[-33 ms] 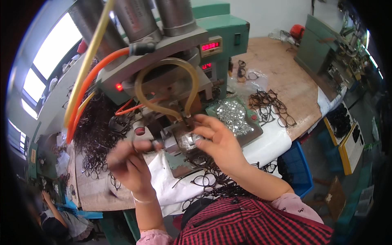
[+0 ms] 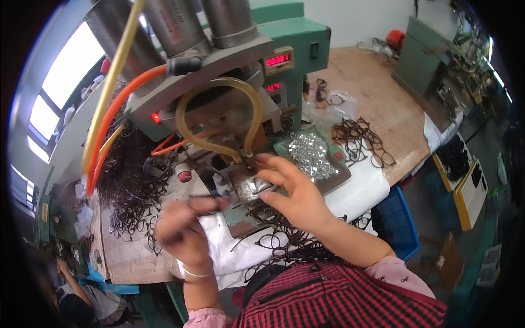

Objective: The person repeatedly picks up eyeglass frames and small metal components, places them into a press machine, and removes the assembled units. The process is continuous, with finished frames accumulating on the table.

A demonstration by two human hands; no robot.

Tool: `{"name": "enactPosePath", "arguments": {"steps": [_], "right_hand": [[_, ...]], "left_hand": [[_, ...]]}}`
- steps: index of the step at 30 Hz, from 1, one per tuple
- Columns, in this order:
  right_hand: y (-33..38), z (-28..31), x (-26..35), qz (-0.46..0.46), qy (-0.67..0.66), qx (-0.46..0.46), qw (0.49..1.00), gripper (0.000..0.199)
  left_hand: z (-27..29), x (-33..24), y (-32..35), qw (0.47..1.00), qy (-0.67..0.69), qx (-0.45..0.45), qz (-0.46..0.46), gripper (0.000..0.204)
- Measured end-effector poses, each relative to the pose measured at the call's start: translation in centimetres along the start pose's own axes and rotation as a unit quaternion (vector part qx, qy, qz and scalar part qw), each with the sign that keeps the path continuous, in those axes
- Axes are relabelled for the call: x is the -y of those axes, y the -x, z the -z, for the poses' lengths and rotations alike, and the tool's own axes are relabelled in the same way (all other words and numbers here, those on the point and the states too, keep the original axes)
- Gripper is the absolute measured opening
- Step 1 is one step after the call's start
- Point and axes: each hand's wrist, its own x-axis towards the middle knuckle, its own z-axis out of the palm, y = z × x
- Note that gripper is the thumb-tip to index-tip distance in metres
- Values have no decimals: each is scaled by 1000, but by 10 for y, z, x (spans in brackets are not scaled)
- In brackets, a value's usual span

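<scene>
My right hand [image 2: 298,194] reaches in from the right at the machine's metal work fixture [image 2: 244,188]. Its thumb and fingers are apart, on either side of a small shiny metal block [image 2: 262,185]; whether they touch it I cannot tell. Left of the fixture, my left hand [image 2: 186,229] is blurred by motion, its fingers curled. A thin dark piece [image 2: 206,195] shows at its fingertips, too smeared to name. Dark eyeglass frames [image 2: 270,240] lie in a heap below the fixture, between my forearms.
The green press [image 2: 317,33] stands over the fixture, with a looped yellowish tube [image 2: 257,109] and an orange hose [image 2: 123,93]. Small shiny pieces fill a green tray [image 2: 342,177]. More frames [image 2: 361,139] lie right, and a dark pile [image 2: 123,180] left. A blue bin [image 2: 407,224] stands lower right.
My left hand has shifted slightly right and toward me, its fingertips nearer the fixture. My right thumb sits a little lower beside the metal block.
</scene>
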Motion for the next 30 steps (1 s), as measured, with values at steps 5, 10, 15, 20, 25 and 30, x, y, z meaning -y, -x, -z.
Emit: {"name": "enactPosePath", "arguments": {"steps": [5,10,15,20,25,30], "right_hand": [[23,98,-20,106,637,-146,750,36],[24,143,-69,160,649,-191,719,19],[-22,125,-55,180,548,-190,794,7],[-23,125,-76,158,645,-118,739,13],[-31,127,-87,170,692,-68,698,19],[-29,138,-79,188,595,-126,772,14]], "left_hand": [[-31,2,22,959,-153,228,-76,29],[-52,36,28,918,-238,253,-191,34],[-50,35,34,911,-267,248,-195,31],[-53,38,33,912,-273,251,-176,29],[-53,28,36,927,-250,260,-105,36],[-35,4,30,917,-321,234,-42,44]]}}
